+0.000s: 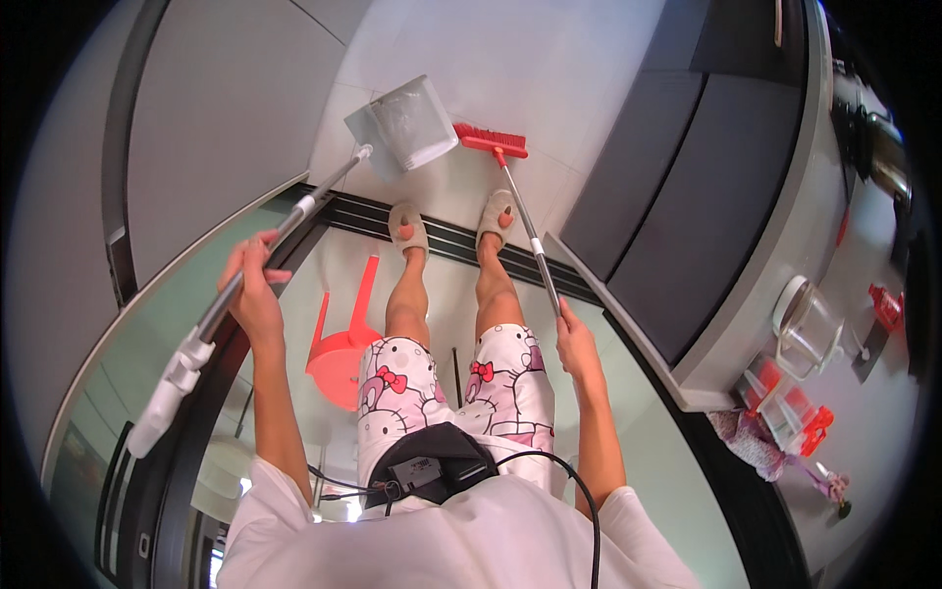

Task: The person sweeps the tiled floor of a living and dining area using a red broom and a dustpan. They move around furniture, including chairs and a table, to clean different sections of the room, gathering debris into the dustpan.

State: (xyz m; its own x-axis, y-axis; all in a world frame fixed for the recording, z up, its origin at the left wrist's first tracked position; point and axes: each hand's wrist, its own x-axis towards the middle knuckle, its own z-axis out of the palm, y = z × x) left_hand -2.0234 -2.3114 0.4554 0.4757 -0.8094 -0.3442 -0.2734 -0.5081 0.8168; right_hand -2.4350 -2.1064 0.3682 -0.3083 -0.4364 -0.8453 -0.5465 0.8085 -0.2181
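My left hand (254, 283) grips the metal pole of a long-handled dustpan, whose white plastic end points down to the lower left. The pale dustpan (416, 125) is tilted at the pole's far end, near the floor ahead of my feet; whether it touches the floor I cannot tell. In my right hand (578, 342) is the metal handle of a broom. Its red broom head (491, 141) lies just right of the dustpan, its red bristles pointing away from me.
Black sliding-door tracks (449, 243) cross the floor under my slippers. A red plastic stool (346, 368) is beside my left leg. Grey cabinets (684, 169) stand at right below a counter (765, 294) holding containers. A glass door panel (169, 294) is at left.
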